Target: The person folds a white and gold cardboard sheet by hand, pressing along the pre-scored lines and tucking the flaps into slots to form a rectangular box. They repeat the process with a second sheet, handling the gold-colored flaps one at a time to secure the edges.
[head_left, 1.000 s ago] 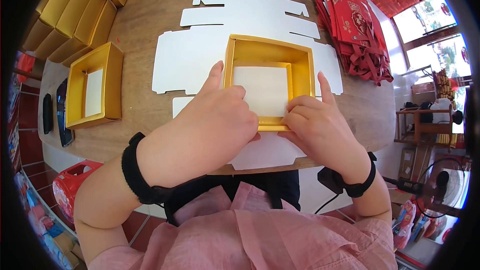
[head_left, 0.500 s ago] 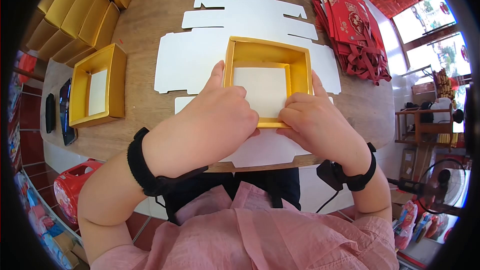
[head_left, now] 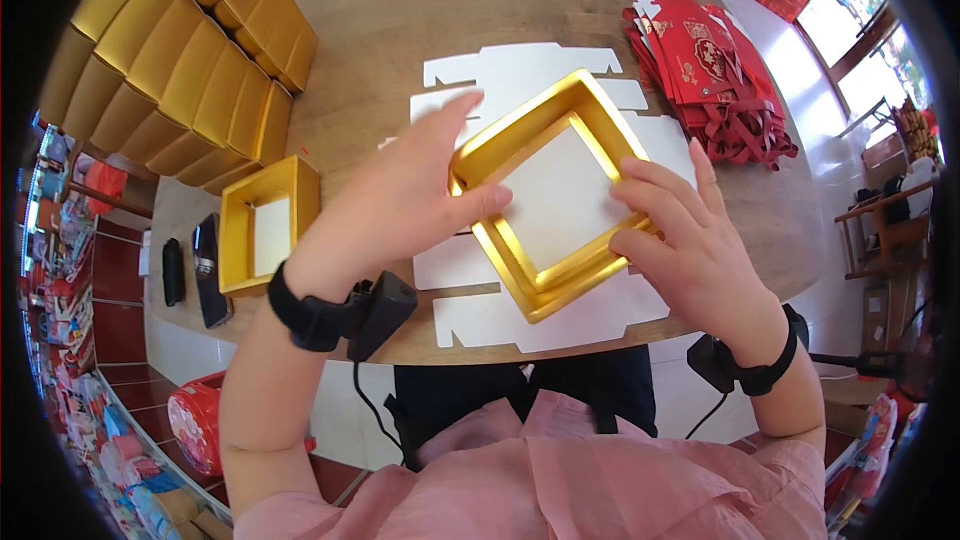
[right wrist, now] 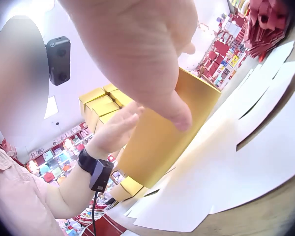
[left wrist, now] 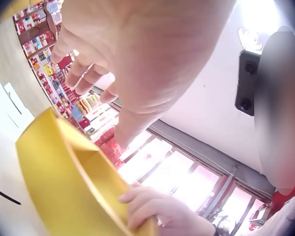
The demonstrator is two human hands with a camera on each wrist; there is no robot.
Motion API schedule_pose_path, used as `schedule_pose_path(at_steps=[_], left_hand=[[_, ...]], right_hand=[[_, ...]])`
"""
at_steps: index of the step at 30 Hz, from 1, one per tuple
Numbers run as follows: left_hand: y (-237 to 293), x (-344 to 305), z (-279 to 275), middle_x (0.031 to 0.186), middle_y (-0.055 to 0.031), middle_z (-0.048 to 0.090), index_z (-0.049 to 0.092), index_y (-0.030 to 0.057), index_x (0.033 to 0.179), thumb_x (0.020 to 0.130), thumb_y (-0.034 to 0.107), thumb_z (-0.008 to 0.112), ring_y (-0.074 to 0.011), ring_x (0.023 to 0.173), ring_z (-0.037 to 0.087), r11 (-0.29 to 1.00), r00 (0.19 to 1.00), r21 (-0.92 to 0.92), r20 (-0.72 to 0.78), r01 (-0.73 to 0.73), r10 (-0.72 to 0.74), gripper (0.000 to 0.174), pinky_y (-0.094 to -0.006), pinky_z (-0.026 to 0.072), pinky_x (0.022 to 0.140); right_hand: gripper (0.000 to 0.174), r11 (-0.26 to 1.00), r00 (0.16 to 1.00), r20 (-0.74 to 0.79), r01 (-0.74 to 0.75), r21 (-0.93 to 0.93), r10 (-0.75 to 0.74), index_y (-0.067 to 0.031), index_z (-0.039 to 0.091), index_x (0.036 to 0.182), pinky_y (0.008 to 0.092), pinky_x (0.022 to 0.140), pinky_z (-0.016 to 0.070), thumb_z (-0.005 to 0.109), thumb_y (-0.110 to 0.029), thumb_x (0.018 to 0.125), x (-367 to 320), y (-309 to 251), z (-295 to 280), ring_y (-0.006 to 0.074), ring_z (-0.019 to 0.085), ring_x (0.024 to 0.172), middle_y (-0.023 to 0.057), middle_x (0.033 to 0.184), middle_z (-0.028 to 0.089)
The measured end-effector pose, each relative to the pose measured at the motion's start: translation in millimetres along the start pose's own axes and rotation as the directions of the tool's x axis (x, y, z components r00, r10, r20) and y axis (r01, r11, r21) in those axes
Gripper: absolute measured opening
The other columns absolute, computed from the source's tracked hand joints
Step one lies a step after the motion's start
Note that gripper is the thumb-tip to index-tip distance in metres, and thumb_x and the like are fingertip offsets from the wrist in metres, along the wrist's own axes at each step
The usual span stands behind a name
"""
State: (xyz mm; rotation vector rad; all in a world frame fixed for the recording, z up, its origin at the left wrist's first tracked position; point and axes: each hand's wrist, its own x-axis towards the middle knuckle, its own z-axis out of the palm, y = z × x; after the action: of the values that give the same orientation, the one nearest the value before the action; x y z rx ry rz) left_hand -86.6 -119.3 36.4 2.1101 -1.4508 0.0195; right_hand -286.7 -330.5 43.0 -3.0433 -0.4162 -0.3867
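A square gold box (head_left: 530, 135), white showing inside its walls, is turned cornerwise above flat white die-cut card (head_left: 520, 60). My right hand (head_left: 690, 240) grips its right side, fingers over the wall; in the right wrist view the thumb of that hand (right wrist: 142, 54) lies against the outer gold face (right wrist: 162, 137). At the left corner is my left hand (head_left: 405, 180), its fingers spread and thumb stretched toward the box. The left wrist view has the left hand (left wrist: 147, 54) with loose, parted fingers beside the gold wall (left wrist: 49, 172); whether the thumb touches is unclear.
Another gold box (head_left: 235, 240) stands on the table's left, by a dark phone-like object (head_left: 208, 275) and a black item (head_left: 173, 272). Stacked gold boxes (head_left: 170, 60) fill the back left. Red bags (head_left: 710, 65) lie at the back right.
The gold box has turned from nearly square-on to cornerwise. My left hand has uncurled and moved to its left corner; my right hand has shifted up its right side. The head view has shifted.
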Motion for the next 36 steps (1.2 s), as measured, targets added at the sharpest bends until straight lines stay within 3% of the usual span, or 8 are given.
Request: schedule_pose_path(at_steps=[2, 6, 8, 9, 10, 13, 22, 36], left_hand=[[4, 3, -4, 0.114, -0.0106, 0.062, 0.048, -0.0008, 0.134, 0.089, 0.015, 0.069, -0.0172, 0.097, 0.062, 0.808, 0.842, -0.315, 0.398, 0.498, -0.364, 0.052, -0.0311, 0.0513, 0.083], [-3, 6, 5, 0.096, -0.0050, 0.066, 0.060, -0.0028, 0.117, 0.089, 0.010, 0.063, -0.0115, 0.079, 0.062, 0.806, 0.875, -0.361, 0.314, 0.470, -0.369, 0.031, -0.0258, 0.0510, 0.069], [-5, 8, 16, 0.082, -0.0125, 0.067, 0.063, -0.0056, 0.099, 0.084, 0.008, 0.058, -0.0186, 0.074, 0.064, 0.671, 0.850, -0.566, 0.108, 0.479, -0.516, 0.021, -0.0327, 0.0513, 0.067], [-8, 9, 19, 0.078, -0.0093, 0.067, 0.064, -0.0054, 0.097, 0.085, 0.007, 0.058, -0.0157, 0.070, 0.063, 0.655, 0.850, -0.619, 0.040, 0.433, -0.525, 0.019, -0.0301, 0.0501, 0.063], [-8, 12, 21, 0.078, -0.0093, 0.067, 0.064, -0.0054, 0.097, 0.085, 0.007, 0.058, -0.0157, 0.070, 0.063, 0.665, 0.854, -0.612, 0.033, 0.428, -0.519, 0.019, -0.0301, 0.0501, 0.063], [-7, 19, 26, 0.077, -0.0076, 0.066, 0.065, -0.0053, 0.095, 0.085, 0.008, 0.060, -0.0144, 0.067, 0.063, 0.591, 0.832, -0.724, -0.042, 0.357, -0.554, 0.017, -0.0287, 0.0494, 0.061], [-23, 27, 42, 0.075, -0.0076, 0.067, 0.066, -0.0051, 0.090, 0.082, 0.007, 0.066, -0.0135, 0.064, 0.063, 0.684, 0.807, -0.672, -0.217, 0.285, -0.549, 0.015, -0.0290, 0.0505, 0.059], [-39, 23, 49, 0.077, -0.0119, 0.070, 0.067, -0.0071, 0.090, 0.082, 0.005, 0.070, -0.0175, 0.068, 0.067, 0.656, 0.729, -0.627, -0.197, 0.421, -0.656, 0.014, -0.0304, 0.0524, 0.063]], right_hand=[[0.020, 0.997, 0.988, -0.152, 0.005, -0.076, -0.017, -0.0113, 0.064, 0.090, 0.0614, 0.117, 0.0217, 0.072, -0.001, 0.074, 1, 0, -2, 0.0304, 0.044, 0.136, 0.0106, 0.138, 0.049], [0.037, 0.995, 0.920, -0.391, -0.037, -0.089, 0.000, -0.0140, 0.064, 0.114, 0.0598, 0.116, 0.0234, 0.072, -0.004, 0.078, 9, 19, 10, 0.0317, 0.039, 0.140, 0.0145, 0.152, 0.035], [0.062, 0.902, 0.779, -0.518, -0.134, 0.411, 0.352, -0.0093, 0.045, 0.143, 0.0571, 0.113, 0.0285, 0.069, -0.013, 0.086, 21, 17, 12, 0.0359, 0.038, 0.140, 0.0186, 0.153, 0.033], [0.085, 0.782, 0.813, -0.392, -0.121, 0.611, 0.432, -0.0074, 0.023, 0.154, 0.0536, 0.111, 0.0332, 0.072, -0.028, 0.088, 21, 24, 20, 0.0362, 0.039, 0.139, 0.0218, 0.154, 0.030], [0.085, 0.784, 0.807, -0.404, -0.114, 0.610, 0.432, -0.0074, 0.023, 0.154, 0.0536, 0.111, 0.0332, 0.072, -0.028, 0.088, 24, 22, 19, 0.0362, 0.039, 0.139, 0.0218, 0.154, 0.030], [0.107, 0.360, 0.814, -0.017, -0.238, 0.902, 0.580, -0.0087, 0.011, 0.156, 0.0463, 0.106, 0.0402, 0.076, -0.048, 0.080, 35, 14, 18, 0.0337, 0.051, 0.128, 0.0233, 0.152, 0.033], [0.098, 0.559, 0.853, -0.253, -0.054, 0.827, 0.456, -0.0089, 0.025, 0.154, 0.0384, 0.096, 0.0463, 0.079, -0.017, 0.073, 68, 7, 27, 0.0240, 0.059, 0.109, 0.0147, 0.138, 0.050], [0.105, 0.606, 0.852, -0.397, 0.123, 0.786, 0.341, 0.0004, 0.027, 0.152, 0.0338, 0.093, 0.0492, 0.086, -0.010, 0.066, 75, 23, 73, 0.0220, 0.058, 0.113, 0.0143, 0.141, 0.048]])
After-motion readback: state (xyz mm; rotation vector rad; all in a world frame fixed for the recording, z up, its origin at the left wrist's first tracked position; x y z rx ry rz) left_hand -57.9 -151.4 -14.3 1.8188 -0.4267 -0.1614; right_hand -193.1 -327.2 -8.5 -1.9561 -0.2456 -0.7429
